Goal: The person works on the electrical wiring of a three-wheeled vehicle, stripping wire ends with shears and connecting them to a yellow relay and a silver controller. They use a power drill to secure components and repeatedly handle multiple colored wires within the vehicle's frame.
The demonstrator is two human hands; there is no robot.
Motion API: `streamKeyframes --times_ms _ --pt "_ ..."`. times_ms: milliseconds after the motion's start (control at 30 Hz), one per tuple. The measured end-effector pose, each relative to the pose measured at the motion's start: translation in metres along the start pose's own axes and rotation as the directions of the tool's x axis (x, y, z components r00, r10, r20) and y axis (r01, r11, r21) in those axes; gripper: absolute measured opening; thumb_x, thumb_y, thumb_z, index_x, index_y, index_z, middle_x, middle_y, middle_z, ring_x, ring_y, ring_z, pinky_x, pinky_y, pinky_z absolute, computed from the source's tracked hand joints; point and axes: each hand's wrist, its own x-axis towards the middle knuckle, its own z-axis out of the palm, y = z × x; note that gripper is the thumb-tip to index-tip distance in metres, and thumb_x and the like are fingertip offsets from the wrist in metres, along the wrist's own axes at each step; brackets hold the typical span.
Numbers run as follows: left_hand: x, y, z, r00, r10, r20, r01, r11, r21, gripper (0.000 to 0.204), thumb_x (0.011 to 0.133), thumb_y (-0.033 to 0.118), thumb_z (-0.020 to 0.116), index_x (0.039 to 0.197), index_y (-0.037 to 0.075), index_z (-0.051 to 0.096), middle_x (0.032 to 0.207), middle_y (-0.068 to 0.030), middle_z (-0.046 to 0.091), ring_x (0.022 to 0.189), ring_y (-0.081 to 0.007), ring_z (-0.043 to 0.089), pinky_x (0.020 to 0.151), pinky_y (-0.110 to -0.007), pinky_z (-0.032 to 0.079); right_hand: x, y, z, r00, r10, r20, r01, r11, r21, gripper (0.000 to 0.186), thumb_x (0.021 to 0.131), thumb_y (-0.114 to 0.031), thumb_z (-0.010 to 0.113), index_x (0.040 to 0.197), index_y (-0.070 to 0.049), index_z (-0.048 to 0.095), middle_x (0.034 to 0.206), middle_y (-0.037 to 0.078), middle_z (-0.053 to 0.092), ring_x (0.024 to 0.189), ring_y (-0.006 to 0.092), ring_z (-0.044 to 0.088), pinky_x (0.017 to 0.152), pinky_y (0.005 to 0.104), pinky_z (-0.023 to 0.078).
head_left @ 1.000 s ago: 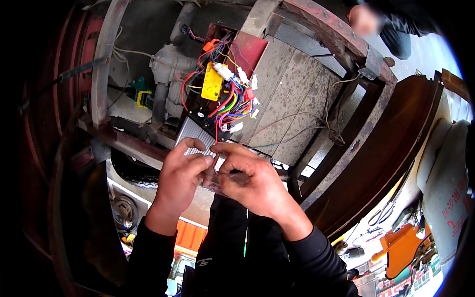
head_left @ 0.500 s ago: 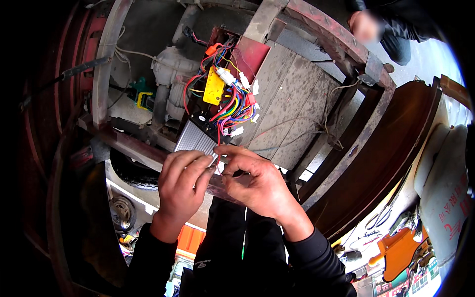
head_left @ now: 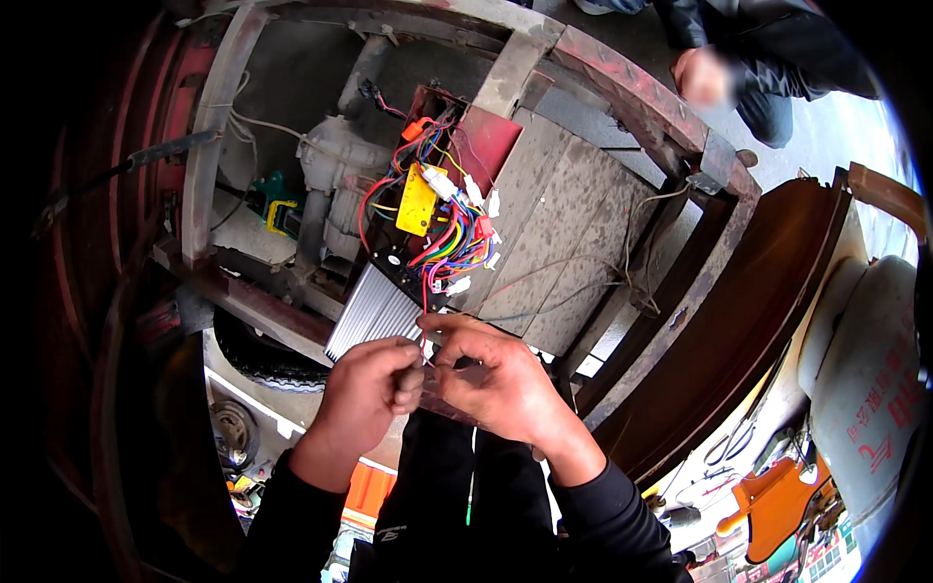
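A thin red wire (head_left: 425,301) runs down from a ribbed silver controller box (head_left: 374,316) to my two hands. My right hand (head_left: 496,374) pinches the wire between thumb and forefinger. Just left of it, my left hand (head_left: 367,391) is closed, its fingertips at the wire's end, where a short pale strand shows. Above the hands, a bundle of coloured wires (head_left: 455,233) with several white plugs fans out from the controller. Beside the bundle lies a yellow box-shaped part (head_left: 418,201).
A rusty metal frame (head_left: 671,107) surrounds the work, with grey wooden boards (head_left: 573,194) at right and a grey motor housing (head_left: 335,155) at left. A black tyre (head_left: 262,355) sits lower left. Another person's hand (head_left: 702,78) shows at upper right.
My left hand has curled its fingers into a closed grip at the wire's end. Both hands appear slightly lower, uncovering more of the controller. The view has shifted a little.
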Motion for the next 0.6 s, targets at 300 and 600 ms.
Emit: streamKeyframes --times_ms 300,600 --pt "-0.005 -0.014 0.011 0.574 0.776 0.261 -0.496 0.076 0.865 0.043 0.078 -0.001 0.069 0.119 0.002 0.056 0.105 -0.0121 0.062 0.09 -0.0261 0.062 0.081 -0.035 0.05 0.0 -0.002 -0.003 1.0 0.015 0.0 -0.015 0.996 0.089 0.006 0.08 0.001 0.063 0.085 -0.002 0.06 0.13 0.016 0.062 0.117 0.0198 0.06 0.096 0.0331 0.048" --pt "-0.001 -0.013 0.01 0.296 0.804 0.515 -0.492 -0.334 0.804 0.009 0.084 -0.001 0.066 0.093 0.001 0.066 0.089 -0.0121 0.063 0.082 -0.0304 0.062 0.071 -0.038 0.051 0.002 0.0 -0.002 1.0 -0.006 -0.005 0.006 0.997 0.075 0.007 0.08 0.0 0.064 0.085 -0.002 0.06 0.13 0.017 0.062 0.113 0.0217 0.062 0.092 0.0332 0.049"
